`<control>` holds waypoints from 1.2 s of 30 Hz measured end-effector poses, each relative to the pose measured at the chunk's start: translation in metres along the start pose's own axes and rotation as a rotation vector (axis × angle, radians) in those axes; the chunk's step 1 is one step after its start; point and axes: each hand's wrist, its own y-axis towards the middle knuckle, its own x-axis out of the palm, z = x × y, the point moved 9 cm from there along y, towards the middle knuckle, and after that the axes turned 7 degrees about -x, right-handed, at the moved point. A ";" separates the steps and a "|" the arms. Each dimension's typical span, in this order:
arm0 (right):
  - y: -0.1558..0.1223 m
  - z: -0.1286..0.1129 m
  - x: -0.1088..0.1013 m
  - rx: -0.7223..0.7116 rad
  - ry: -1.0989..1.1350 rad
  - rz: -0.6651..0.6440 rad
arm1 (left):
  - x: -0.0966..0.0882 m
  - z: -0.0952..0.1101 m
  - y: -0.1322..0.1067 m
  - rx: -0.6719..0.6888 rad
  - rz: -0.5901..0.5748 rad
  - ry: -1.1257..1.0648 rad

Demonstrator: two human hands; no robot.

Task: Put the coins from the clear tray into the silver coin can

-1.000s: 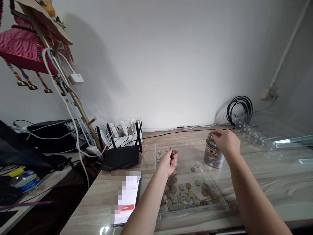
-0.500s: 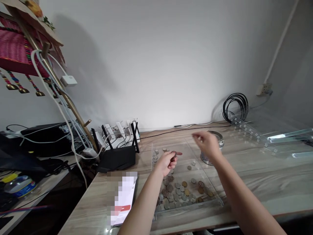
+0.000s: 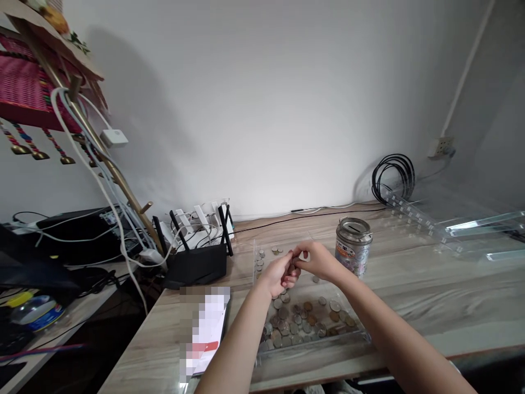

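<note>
My left hand (image 3: pixel 279 272) hovers curled over a clear plastic tray (image 3: pixel 262 358), with coins held in its fingers. My right hand (image 3: pixel 315 259) meets it above the tray, its fingertips pinched at the coins in the left hand. Several loose coins (image 3: pixel 301 320) lie in the near half of the tray, and a few more coins (image 3: pixel 260 259) sit at its far left corner. A tin money box (image 3: pixel 351 252) with a slotted lid stands upright just right of the tray, apart from both hands.
A phone (image 3: pixel 207 328) lies at the table's front left. A black router (image 3: pixel 196 260) and a power strip stand behind it. A coiled black cable (image 3: pixel 392 176) and clear acrylic parts (image 3: pixel 459 230) are at the back right. A side desk with cables is at the left.
My right hand left the top of the money box and swung left to meet my left hand over the tray. The left hand stayed curled on its coins.
</note>
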 end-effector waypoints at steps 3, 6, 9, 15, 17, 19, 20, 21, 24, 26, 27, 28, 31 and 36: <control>-0.002 -0.004 -0.019 0.022 -0.117 0.077 | 0.001 0.002 -0.003 -0.002 -0.028 -0.065; -0.017 0.008 -0.078 0.126 -0.355 0.413 | -0.004 0.009 -0.005 0.057 0.033 -0.090; -0.047 0.040 -0.136 0.369 -0.578 0.687 | -0.014 0.013 -0.008 0.117 0.191 -0.038; -0.065 0.099 -0.161 0.583 -0.524 0.597 | -0.016 0.017 -0.011 0.192 0.295 0.050; -0.060 0.097 -0.158 0.515 -0.550 0.574 | -0.016 0.016 -0.011 0.195 0.279 0.047; -0.055 0.088 -0.156 0.447 -0.607 0.573 | -0.017 0.017 -0.011 0.206 0.266 0.027; -0.053 0.080 -0.156 0.412 -0.635 0.598 | -0.017 0.017 -0.011 0.210 0.256 0.008; -0.051 0.071 -0.156 0.370 -0.652 0.637 | -0.017 0.018 -0.011 0.209 0.239 -0.017; -0.038 0.036 -0.135 0.177 -0.561 0.666 | -0.017 0.015 -0.008 0.168 0.194 -0.112; -0.019 0.017 -0.095 0.042 -0.393 0.471 | -0.018 0.013 -0.005 0.137 0.173 -0.171; -0.010 0.008 -0.069 -0.020 -0.310 0.322 | -0.019 0.013 -0.004 0.137 0.169 -0.198; -0.004 0.000 -0.042 -0.070 -0.245 0.182 | -0.020 0.013 -0.003 0.146 0.169 -0.223; 0.002 -0.009 0.012 -0.115 -0.174 -0.055 | -0.021 0.014 0.000 0.165 0.155 -0.250; 0.003 0.008 0.012 -0.010 -0.148 -0.034 | -0.018 0.012 0.001 0.140 0.150 -0.197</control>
